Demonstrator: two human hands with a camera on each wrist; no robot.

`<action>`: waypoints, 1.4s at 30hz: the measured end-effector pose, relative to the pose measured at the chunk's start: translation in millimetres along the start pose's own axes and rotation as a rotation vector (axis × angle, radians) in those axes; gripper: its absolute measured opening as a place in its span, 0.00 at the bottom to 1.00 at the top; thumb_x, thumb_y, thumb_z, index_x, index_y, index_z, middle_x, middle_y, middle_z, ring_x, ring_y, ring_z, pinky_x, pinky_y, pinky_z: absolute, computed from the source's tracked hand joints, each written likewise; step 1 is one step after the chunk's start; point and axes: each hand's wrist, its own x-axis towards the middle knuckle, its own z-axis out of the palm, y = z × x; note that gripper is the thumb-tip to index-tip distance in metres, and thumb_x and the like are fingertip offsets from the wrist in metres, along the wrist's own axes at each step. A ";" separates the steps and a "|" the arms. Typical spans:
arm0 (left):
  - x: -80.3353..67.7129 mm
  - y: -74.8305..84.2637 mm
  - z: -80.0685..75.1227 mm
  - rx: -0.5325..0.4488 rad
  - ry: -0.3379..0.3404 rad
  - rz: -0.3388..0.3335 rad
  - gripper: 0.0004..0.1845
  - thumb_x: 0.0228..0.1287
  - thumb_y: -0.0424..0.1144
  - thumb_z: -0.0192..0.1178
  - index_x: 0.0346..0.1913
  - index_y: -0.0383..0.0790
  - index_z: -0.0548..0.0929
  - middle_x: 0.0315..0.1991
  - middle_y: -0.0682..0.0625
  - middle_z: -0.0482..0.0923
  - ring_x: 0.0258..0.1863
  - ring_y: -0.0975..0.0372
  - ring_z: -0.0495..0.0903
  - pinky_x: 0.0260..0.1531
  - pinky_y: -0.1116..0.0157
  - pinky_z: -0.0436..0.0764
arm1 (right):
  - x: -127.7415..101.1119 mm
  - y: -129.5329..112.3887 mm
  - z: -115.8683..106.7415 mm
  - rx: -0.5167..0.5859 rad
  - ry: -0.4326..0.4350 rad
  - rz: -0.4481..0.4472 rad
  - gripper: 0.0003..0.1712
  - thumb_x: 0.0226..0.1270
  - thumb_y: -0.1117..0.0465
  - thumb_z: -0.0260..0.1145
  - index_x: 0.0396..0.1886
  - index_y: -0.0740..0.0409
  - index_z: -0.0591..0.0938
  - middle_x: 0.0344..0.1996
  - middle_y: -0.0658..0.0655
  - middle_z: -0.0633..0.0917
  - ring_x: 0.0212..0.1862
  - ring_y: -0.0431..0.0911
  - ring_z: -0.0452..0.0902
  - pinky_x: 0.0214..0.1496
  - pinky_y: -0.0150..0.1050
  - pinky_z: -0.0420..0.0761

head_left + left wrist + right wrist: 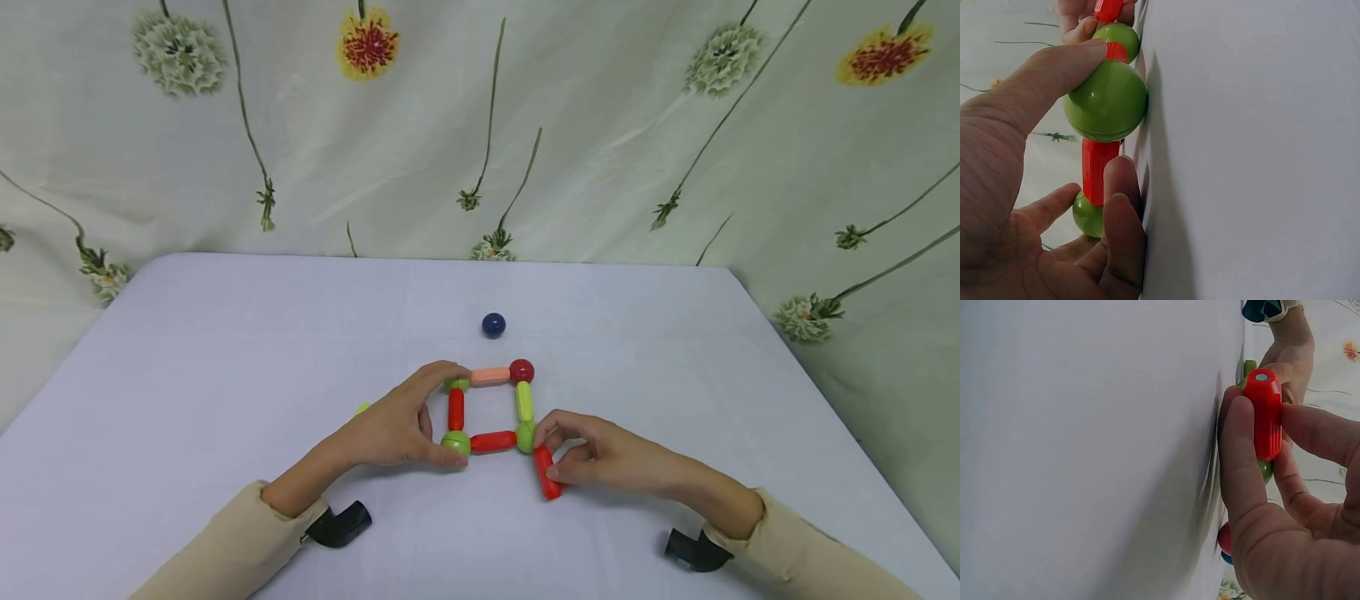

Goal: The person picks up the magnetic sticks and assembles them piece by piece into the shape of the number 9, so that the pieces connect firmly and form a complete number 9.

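Note:
Magnetic sticks and balls form a four-sided frame on the table. Its corners are a near-left green ball [455, 443], a far-left green ball [455, 384], a red ball [522, 371] and a near-right green ball [526, 437]. Two red sticks, a pink stick [491, 376] and a yellow-green stick [524, 402] join them. My left hand [393, 429] grips the frame's left side, thumb at the near ball, forefinger on the far one. My right hand [600, 454] pinches another red stick [1266, 419], one end right at the near-right ball, its magnet tip facing the right wrist camera.
Beyond the frame lies a dark blue ball [493, 325]. A yellow-green piece [362, 408] peeks out behind the left hand, mostly hidden. White cloth covers the table [225, 333], and a flower-print curtain [600, 133] hangs at its far edge. Black devices sit at both wrists.

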 end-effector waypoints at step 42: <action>-0.6 1.0 0.7 0.002 0.012 -0.015 0.49 0.38 0.52 0.76 0.66 0.60 0.61 0.64 0.58 0.58 0.22 0.62 0.76 0.25 0.66 0.79 | 12.4 -7.5 -9.3 -0.257 0.189 -0.005 0.37 0.54 0.49 0.71 0.59 0.50 0.63 0.39 0.53 0.80 0.33 0.45 0.80 0.39 0.36 0.79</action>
